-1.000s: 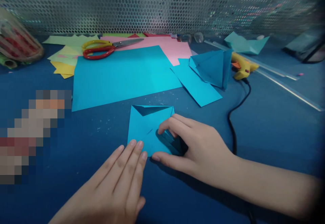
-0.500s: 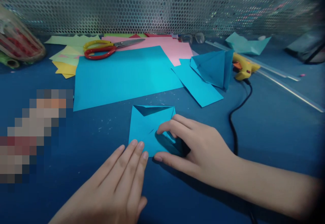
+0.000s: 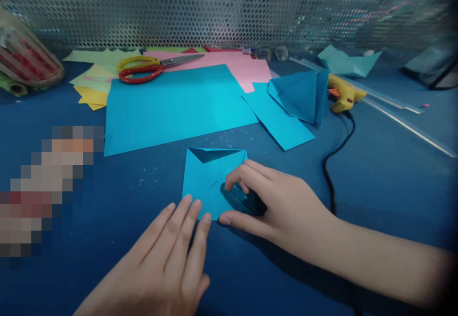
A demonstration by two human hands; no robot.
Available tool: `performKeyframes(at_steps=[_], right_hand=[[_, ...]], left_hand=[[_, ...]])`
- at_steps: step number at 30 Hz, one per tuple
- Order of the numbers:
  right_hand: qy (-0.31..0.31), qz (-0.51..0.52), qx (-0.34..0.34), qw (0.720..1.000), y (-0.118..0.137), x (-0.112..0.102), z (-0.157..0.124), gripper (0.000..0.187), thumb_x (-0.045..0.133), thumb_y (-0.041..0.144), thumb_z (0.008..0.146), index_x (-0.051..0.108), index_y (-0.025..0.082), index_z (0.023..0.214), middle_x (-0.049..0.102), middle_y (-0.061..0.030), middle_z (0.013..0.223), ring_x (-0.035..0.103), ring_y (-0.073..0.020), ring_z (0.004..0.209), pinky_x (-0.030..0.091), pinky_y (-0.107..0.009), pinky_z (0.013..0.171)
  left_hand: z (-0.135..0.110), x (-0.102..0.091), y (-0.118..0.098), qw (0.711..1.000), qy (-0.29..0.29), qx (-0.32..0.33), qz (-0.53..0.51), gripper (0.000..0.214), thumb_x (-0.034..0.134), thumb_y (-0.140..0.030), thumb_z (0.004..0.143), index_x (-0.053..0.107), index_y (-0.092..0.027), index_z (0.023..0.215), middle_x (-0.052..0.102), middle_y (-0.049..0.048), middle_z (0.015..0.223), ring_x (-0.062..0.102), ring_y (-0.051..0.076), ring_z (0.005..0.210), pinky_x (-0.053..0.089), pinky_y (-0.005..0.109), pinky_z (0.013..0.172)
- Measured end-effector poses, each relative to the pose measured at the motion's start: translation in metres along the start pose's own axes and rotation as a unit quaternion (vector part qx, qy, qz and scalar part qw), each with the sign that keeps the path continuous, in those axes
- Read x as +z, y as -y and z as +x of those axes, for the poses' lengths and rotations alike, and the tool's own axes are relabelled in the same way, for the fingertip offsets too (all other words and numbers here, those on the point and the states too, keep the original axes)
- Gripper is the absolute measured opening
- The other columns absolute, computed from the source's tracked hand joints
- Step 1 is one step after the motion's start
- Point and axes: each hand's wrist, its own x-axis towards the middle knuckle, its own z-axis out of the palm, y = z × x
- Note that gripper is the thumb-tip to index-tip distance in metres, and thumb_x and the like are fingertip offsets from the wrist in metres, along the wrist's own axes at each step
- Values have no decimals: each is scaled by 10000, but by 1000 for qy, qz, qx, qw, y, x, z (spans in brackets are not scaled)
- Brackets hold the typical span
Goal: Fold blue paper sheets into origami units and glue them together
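Observation:
A folded square of blue paper lies flat on the table in front of me, with a dark gap under its top fold and a short crease mark near the middle. My left hand has its fingers stretched out, and their tips rest on the paper's lower left corner. Over the paper's right side, my right hand is curved, thumb and index finger apart, with the thumb tip at the lower edge. Its other fingers are partly hidden and cover the paper's right edge.
Behind lie a large blue sheet, red-and-yellow-handled scissors, a blue strip and a folded blue piece. At right are a yellow glue gun, its cord and clear glue sticks. A pixelated patch covers the left side.
The fingers of my left hand have spread slightly, the index finger parting from the others. My right index finger has drawn back a little to the right. The paper has barely shifted.

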Motion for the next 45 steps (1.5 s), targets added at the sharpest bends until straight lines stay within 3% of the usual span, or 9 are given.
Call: performKeyframes(at_steps=[12,20,24,27,30,33,38,41,45], right_hand=[[128,114,39,984,-9,-21,5,291,847,144,787,608,229,929,617,32,874,548,-104,642,451,-209,557],[178,190,42,965,-19,-29,6,219,798,193,845,677,254,1017,653,22,944,559,-94,656,487,-197,552],[158,250,31,955,-29,-30,9,186,769,289,882,684,219,1032,629,31,818,532,-79,574,448,-186,481],[127,252,-17,959,-34,-28,10,111,698,272,931,679,205,1016,624,20,770,561,-95,583,485,-204,505],[-3,123,-99,987,-40,-25,10,76,610,225,978,665,232,1030,668,-31,886,636,-149,736,550,-270,614],[-111,-9,-101,989,-46,-20,12,199,583,222,993,616,252,1187,656,-105,1159,666,-240,1060,592,-406,865],[-44,5,-91,995,-50,-13,14,435,539,254,1029,432,244,1451,497,-150,1448,519,-277,1357,541,-462,1031],[-54,18,-85,995,-45,-12,13,371,530,214,1023,483,229,1391,535,-140,1363,581,-247,1250,568,-387,950],[-66,0,-68,995,-39,-9,9,355,525,166,985,521,219,1337,565,-87,1130,589,-146,741,537,-279,627]], left_hand=[[-10,0,2,999,-26,-37,21,393,442,-275,1053,661,33,1160,759,248,1101,726,270,1092,251,389,1232],[-8,-3,6,998,-39,-51,10,352,480,-279,1047,698,-6,1091,771,233,1067,730,270,1040,408,381,1093],[-3,-7,6,999,-22,-36,-3,328,443,-266,1052,702,-78,1121,775,175,1119,703,281,1048,434,401,990],[-4,-6,5,999,23,-13,-24,414,389,-404,1065,653,-191,1303,731,83,1279,639,270,1169,419,377,990],[-9,-1,4,999,28,1,-30,564,390,-562,1035,612,-180,1385,636,88,1430,535,275,1314,364,362,1095],[-7,0,7,1000,7,13,-18,578,386,-556,1037,661,-138,1325,622,109,1444,511,283,1347,375,364,1105],[5,-13,20,997,33,67,-7,523,298,-421,1093,677,-124,1297,670,80,1384,629,208,1248,501,280,943],[7,-16,22,998,31,48,-8,541,305,-445,1091,671,-108,1303,653,99,1402,650,216,1226,534,289,910],[3,-13,13,997,63,38,-14,588,383,-555,1053,613,-127,1384,553,87,1518,579,265,1306,533,324,937]])
